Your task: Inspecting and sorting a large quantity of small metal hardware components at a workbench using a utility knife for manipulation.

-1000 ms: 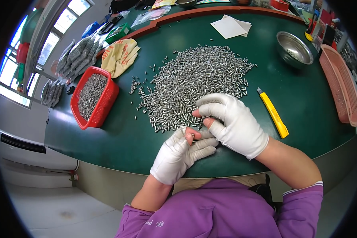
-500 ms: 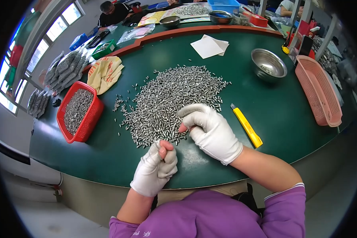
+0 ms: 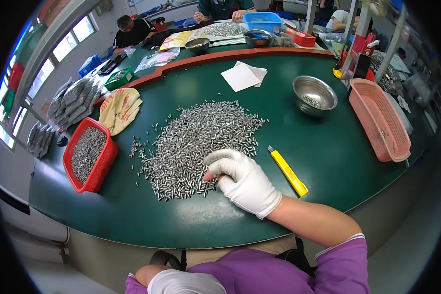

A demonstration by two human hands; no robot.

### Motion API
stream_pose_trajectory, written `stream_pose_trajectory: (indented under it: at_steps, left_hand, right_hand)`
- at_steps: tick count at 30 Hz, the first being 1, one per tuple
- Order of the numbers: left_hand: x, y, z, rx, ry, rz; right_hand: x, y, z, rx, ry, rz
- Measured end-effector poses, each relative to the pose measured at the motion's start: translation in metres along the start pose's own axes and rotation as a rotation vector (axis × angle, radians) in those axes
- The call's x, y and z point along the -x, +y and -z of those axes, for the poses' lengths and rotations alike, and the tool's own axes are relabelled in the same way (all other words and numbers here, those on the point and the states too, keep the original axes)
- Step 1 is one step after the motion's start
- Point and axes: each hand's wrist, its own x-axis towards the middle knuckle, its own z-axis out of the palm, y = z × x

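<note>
A wide pile of small shiny metal pins with rounded ends covers the middle of the green table. Over its near right edge is my right hand, in a white glove with bare fingertips. Its fingers are curled toward the thumb; whatever lies between them is hidden. My left hand, gloved in white too, is drawn back close to my body at the lower rim, and its fingers do not show. To the right of my right hand lies a yellow utility knife.
On the left stand a red basket full of pins, a yellowish cloth and stacked bags. Rightward are a steel bowl and a pink basket. White papers lie beyond the pile. People sit past the brown rim.
My left hand has left the near edge of the pile and come back toward my body. My right hand stays over the pile, still curled. The whole view has shifted slightly.
</note>
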Motion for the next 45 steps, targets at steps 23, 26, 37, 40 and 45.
stream_pose_trajectory:
  at_steps: [23,26,37,40,45]
  left_hand:
    - [-0.009,-0.008,-0.001,-0.033,-0.035,-0.119]
    - [-0.017,-0.017,0.010,-0.001,-0.114,-0.142]
    - [-0.002,-0.005,0.005,-0.162,-0.125,-0.136]
    - [-0.008,-0.034,0.023,-0.364,-0.206,-0.724]
    - [0.040,-0.004,0.015,-0.335,0.969,-0.050]
  right_hand:
    - [-0.003,-0.006,-0.001,0.011,-0.013,-0.028]
    - [-0.004,-0.003,-0.001,0.016,0.008,-0.026]
    - [-0.010,0.000,0.012,0.351,0.178,0.127]
    - [-0.012,-0.001,0.014,0.443,0.108,0.144]
    - [-0.005,0.009,0.016,0.507,-0.120,0.159]
